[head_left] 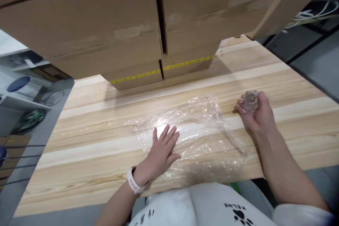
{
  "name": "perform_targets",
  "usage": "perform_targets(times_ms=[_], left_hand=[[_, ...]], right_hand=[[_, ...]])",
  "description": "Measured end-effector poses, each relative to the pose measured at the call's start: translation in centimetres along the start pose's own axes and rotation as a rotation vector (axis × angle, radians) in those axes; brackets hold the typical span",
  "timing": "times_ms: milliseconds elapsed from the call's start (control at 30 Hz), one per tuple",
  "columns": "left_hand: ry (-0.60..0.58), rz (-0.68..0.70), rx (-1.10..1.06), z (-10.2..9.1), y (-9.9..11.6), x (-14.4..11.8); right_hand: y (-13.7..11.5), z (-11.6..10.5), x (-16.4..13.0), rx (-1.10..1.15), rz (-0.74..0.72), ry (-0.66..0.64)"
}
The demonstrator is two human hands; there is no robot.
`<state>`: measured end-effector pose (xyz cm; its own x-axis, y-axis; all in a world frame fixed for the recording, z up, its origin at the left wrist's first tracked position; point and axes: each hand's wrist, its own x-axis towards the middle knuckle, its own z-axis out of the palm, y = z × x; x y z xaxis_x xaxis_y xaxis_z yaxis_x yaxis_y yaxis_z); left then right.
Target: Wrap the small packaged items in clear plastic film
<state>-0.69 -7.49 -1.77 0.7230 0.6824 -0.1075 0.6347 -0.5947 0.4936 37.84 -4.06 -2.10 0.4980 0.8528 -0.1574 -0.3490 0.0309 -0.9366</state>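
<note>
A wrinkled sheet of clear plastic film (196, 130) lies spread on the wooden table before me. My left hand (162, 148), with a pale watch band at the wrist, rests flat on the film's left part, fingers spread. Off the film's right side, my right hand (255, 113) is closed around a roundish, see-through brownish plastic bundle (250, 101). Fingers cover part of the bundle, so I cannot tell whether it is a roll or a crumpled wad.
Large cardboard boxes (106, 28) stand at the table's far side, with a yellow measuring tape (188, 63) along their lower part. A blue stool (18, 84) and shelves are at the left. White cables (304, 15) hang at the upper right. The wooden table (79, 169) has its near edge at my body.
</note>
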Motion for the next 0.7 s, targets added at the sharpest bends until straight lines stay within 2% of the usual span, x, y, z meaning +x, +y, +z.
perform_targets(times_ms=[67, 167, 233, 300, 367, 400, 500, 567, 600, 633, 700], left_hand=[[0.047, -0.053, -0.079, -0.7, 0.5, 0.3], [0.174, -0.120, -0.124, -1.8, 1.2, 1.3], [0.232, -0.109, -0.058, -2.2, 1.5, 2.2], [0.239, -0.077, 0.017, -2.3, 1.4, 3.2], [0.247, -0.086, -0.019, -2.3, 1.5, 4.1], [0.266, -0.111, -0.115, -2.4, 1.6, 4.5], [0.304, -0.176, -0.683, -3.1, 3.0, 5.6], [0.257, -0.136, -1.037, -3.9, 4.4, 6.0], [0.237, -0.098, -1.105, -4.3, 5.1, 6.1], [0.222, -0.060, -1.073, -4.5, 5.5, 6.1], [0.224, -0.013, -0.763, -4.4, 5.8, 5.7]], right_hand=[[-1.1, 0.3, -2.4, -0.136, -0.029, -0.188], [-2.1, 2.0, -6.4, -0.412, 0.094, -0.646], [-2.1, 3.5, -8.4, -0.555, 0.168, -0.902], [-1.7, 4.5, -9.8, -0.628, 0.176, -1.021], [-1.2, 4.8, -10.7, -0.645, 0.163, -1.018], [-1.0, 4.7, -11.1, -0.645, 0.160, -0.988], [-0.6, 3.7, -12.4, -0.618, 0.135, -0.826], [-0.7, 3.0, -13.0, -0.595, 0.037, -0.733], [-0.7, 2.7, -13.3, -0.582, -0.029, -0.704], [-0.8, 2.4, -13.4, -0.573, -0.091, -0.687], [-0.8, 1.9, -13.6, -0.565, -0.148, -0.668]])
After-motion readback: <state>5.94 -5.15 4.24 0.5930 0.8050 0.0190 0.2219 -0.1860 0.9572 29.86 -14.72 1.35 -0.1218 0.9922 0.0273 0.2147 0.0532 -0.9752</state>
